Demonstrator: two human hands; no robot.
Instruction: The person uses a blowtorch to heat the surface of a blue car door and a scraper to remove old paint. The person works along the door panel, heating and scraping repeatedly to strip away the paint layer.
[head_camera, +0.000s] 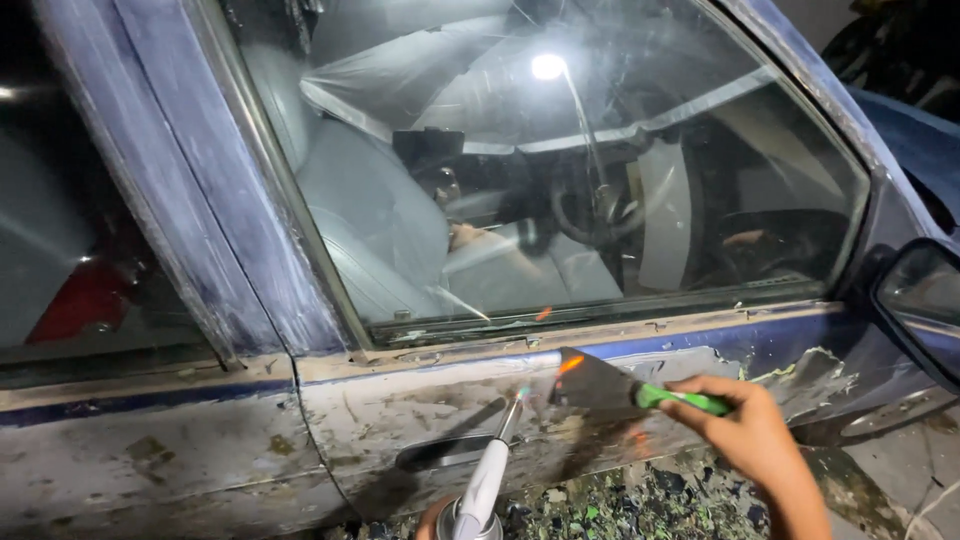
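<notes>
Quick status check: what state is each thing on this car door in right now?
Scraper: held in right hand, blade on the panel.
Torch: lit, in left hand, aimed at the blade.
Door paint: mostly stripped.
Window: closed.
Door handle: flush.

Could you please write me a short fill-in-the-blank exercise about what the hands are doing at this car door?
1. The right hand holds a flat metal scraper by its ____ handle.
2. The left hand holds a silver ____.
3. The scraper blade lies against the blue car ____.

Missing words: green; torch; door
</notes>
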